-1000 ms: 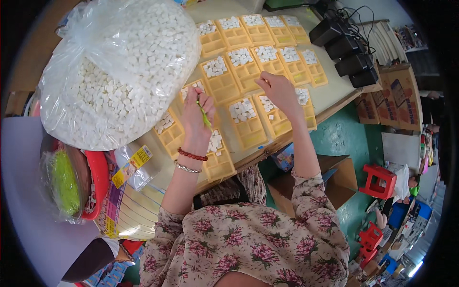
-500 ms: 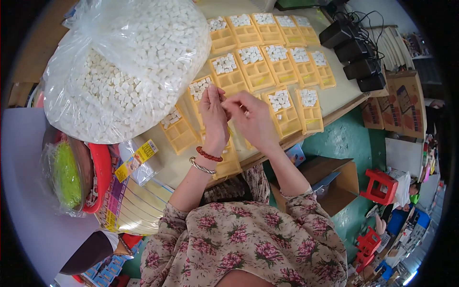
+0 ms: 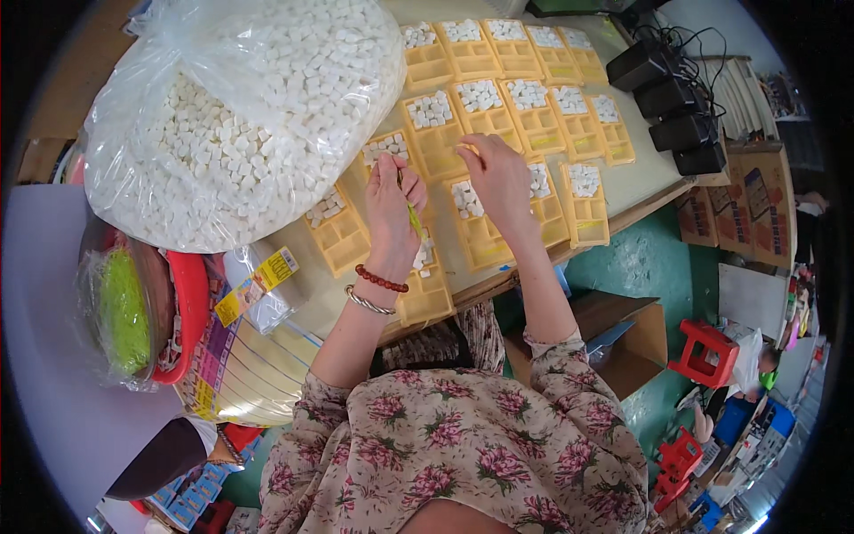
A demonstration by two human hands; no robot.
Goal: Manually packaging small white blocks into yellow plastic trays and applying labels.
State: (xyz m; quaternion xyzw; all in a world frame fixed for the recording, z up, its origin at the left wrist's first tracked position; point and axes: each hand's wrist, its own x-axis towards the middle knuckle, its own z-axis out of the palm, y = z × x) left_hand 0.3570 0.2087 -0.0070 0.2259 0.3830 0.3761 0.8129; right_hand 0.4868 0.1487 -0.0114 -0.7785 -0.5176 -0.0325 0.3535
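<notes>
head view: table [image 3: 645, 173], green floor [image 3: 614, 271]; i count four black boxes [image 3: 640, 67], two o'clock; left hand [image 3: 391, 200] pinches green strands [image 3: 414, 218], right hand [image 3: 500, 178] pinched narrow.

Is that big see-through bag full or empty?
Full, or nearly: the clear bag bulges out round, with lots of little white blocks showing through its plastic.

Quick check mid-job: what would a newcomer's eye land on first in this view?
Probably the huge clear plastic bag packed with small white pieces, filling the upper left. Next, the rows of yellow trays to its right, with white pieces at their far ends. Then, at centre, the left hand holding thin bright-green strands.
</notes>
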